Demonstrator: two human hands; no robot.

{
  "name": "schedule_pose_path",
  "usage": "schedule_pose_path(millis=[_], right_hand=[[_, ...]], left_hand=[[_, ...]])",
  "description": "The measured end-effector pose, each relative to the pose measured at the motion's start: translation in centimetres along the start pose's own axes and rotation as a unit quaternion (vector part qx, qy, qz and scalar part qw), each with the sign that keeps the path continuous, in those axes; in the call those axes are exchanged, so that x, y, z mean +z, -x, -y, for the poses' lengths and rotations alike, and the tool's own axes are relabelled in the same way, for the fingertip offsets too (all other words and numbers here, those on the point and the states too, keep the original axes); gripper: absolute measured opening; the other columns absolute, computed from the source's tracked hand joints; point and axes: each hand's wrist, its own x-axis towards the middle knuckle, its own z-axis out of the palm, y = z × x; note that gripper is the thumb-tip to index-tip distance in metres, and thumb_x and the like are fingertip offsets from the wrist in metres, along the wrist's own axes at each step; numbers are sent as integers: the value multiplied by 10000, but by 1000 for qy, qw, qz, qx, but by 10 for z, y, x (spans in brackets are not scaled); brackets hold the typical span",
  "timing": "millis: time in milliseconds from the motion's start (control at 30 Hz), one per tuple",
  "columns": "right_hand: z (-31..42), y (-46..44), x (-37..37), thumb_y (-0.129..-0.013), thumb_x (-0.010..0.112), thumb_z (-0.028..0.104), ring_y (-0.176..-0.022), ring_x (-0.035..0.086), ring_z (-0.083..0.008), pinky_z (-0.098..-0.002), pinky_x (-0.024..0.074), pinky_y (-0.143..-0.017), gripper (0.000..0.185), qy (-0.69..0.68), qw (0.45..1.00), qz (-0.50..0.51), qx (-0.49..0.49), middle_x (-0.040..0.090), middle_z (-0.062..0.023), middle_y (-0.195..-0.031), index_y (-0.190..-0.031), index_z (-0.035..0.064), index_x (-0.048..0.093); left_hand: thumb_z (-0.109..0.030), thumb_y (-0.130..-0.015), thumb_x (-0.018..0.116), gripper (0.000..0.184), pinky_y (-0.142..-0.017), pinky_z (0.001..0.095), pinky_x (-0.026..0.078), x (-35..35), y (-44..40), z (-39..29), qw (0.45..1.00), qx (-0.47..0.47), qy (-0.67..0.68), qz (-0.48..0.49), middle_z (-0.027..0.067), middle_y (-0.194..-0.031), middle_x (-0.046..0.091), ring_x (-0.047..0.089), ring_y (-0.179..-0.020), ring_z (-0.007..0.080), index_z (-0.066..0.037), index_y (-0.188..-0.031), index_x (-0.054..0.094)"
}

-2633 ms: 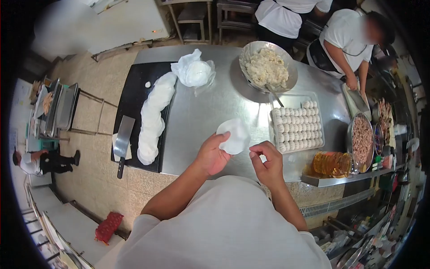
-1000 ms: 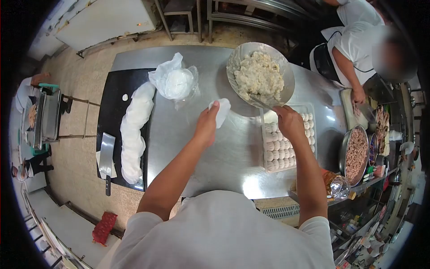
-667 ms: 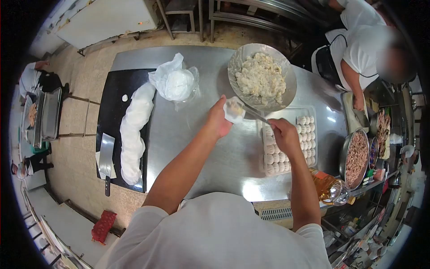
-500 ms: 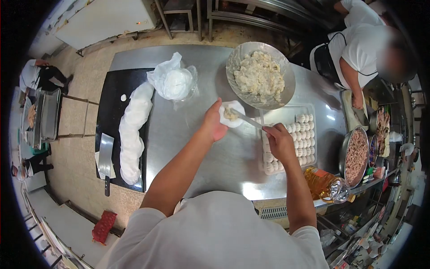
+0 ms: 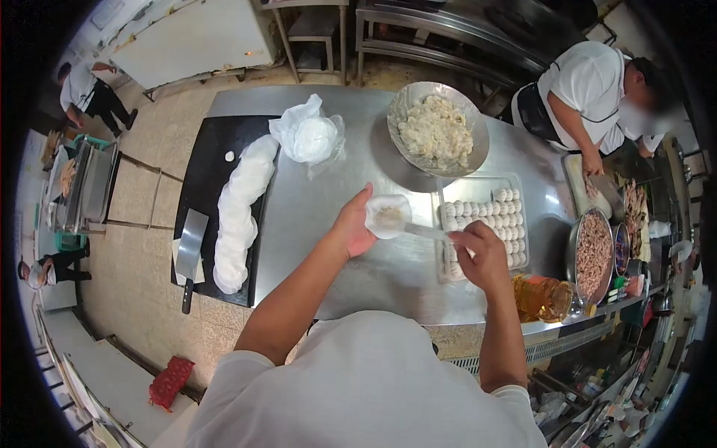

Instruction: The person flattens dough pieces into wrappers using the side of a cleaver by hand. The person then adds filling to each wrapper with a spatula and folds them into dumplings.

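My left hand point(image 5: 354, 226) holds a round white wrapper point(image 5: 382, 225) on its palm and fingers, with a small heap of pale filling point(image 5: 389, 217) on it. My right hand point(image 5: 481, 254) grips the end of a flat metal spatula point(image 5: 426, 232), blurred by motion, whose tip is by the wrapper's right edge. Beyond my hands stands a metal bowl point(image 5: 478, 155) of pale filling. A clear tray point(image 5: 484, 279) with rows of white pleated dumplings point(image 5: 489, 222) lies next to and partly under my right hand.
On a black board point(image 5: 205, 168) lie a long row of white wrappers point(image 5: 243, 216) and a cleaver point(image 5: 192, 243). A plastic-wrapped white bundle point(image 5: 312, 140) sits beside it. An oil bottle point(image 5: 541, 297) and a bowl of chopped meat point(image 5: 594, 254) are at right. A co-worker point(image 5: 582, 89) cuts at the far right.
My right hand has brought the spatula from the bowl to the wrapper, and filling now lies on it. The wrapper has turned face up in my left hand. The whole view has shifted slightly.
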Motion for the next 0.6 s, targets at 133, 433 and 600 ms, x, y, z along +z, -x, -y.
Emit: schedule_pose_path(millis=[133,433,600], right_hand=[[15,5,-1,-754,683,21,-769,638,-275,-394,520,-630,253,75,997,8,-23,620,-83,-827,-970,135,749],[32,-6,-15,-820,672,54,-775,651,-319,-406,528,-679,147,-20,998,25,58,631,-113,-839,-938,98,747],[-28,-72,15,-828,604,65,-811,690,-390,-477,559,-696,127,277,950,2,147,681,-200,-871,-860,40,724]], left_hand=[[-553,-1044,375,656,-1082,438,421,4,16,8,1000,12,-18,17,165,-1335,599,579,-1233,290,9,-1343,535],[-429,-1043,482,499,-1079,408,441,14,60,10,981,176,9,-76,126,-1284,635,587,-1228,255,-7,-1298,557],[-377,-1044,504,476,-1093,414,427,12,92,1,970,237,5,-57,126,-1310,604,586,-1221,258,-3,-1340,511]])
